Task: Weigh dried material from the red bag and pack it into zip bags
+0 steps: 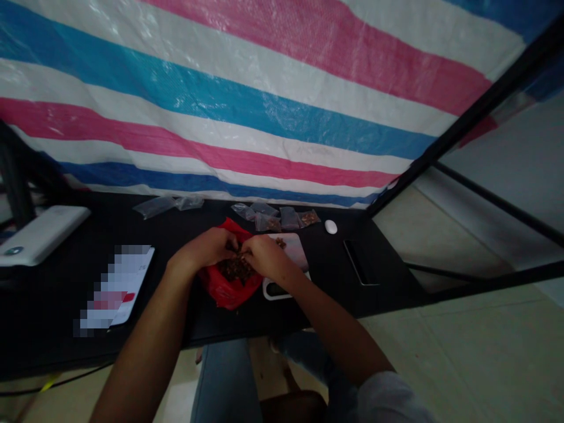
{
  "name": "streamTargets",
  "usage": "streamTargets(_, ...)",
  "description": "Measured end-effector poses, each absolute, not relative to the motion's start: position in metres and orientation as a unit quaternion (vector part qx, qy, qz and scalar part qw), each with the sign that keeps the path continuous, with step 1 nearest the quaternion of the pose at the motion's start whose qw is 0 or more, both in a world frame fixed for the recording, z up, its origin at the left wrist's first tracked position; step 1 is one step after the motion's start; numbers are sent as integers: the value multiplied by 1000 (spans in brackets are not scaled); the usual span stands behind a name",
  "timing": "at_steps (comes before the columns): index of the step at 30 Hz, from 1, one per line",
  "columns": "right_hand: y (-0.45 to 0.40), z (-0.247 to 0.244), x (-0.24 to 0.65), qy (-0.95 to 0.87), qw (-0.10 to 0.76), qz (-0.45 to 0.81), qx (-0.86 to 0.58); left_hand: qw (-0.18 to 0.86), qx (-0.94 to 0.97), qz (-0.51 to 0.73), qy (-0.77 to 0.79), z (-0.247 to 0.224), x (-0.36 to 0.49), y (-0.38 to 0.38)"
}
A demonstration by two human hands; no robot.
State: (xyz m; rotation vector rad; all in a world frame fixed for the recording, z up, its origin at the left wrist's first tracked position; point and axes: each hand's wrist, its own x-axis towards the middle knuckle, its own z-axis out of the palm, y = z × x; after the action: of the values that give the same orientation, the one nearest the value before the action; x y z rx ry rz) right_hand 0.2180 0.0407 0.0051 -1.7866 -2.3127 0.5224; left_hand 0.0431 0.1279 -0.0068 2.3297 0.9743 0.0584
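Got L hand (203, 247) & R hand (268, 257) curled in, fingers bunched & almost meeting, directly over the dark brown chunks (236, 271) sitting in the open red plastic bag (225, 295). Can't tell from here if they're pinching chunks or bag edge. Chunks lie just below & toward me from both hands, about midway between them; long axis of bag is hard to call. White tray (288, 245) sits just right of bag, under R hand. Small clear bags (264, 215) lie further out on black table (273, 320).
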Motion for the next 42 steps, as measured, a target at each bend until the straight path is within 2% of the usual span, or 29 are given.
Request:
streamTargets(7, 28, 36, 266, -724, 250, 224, -602, 336, 867, 1, 368, -10, 47, 126)
streamTargets(12, 23, 48, 298, -707, 239, 222, -628, 340, 874, -13, 347, -16, 51, 130)
streamTargets(26, 27, 37, 307, -748, 214, 208, -593, 357, 875, -12, 327, -16, 48, 136)
streamTargets(32, 27, 44, 311, -732, 265, 196, -596, 360, 873, 2, 328, -15, 46, 138)
streamTargets(37, 31, 33, 307, -667, 363, 266, -593, 352, 878, 10, 325, -13, 46, 136)
streamTargets(42, 32, 14, 304, -620, 408, 302, -599, 346, 879, 4, 327, -9, 48, 135)
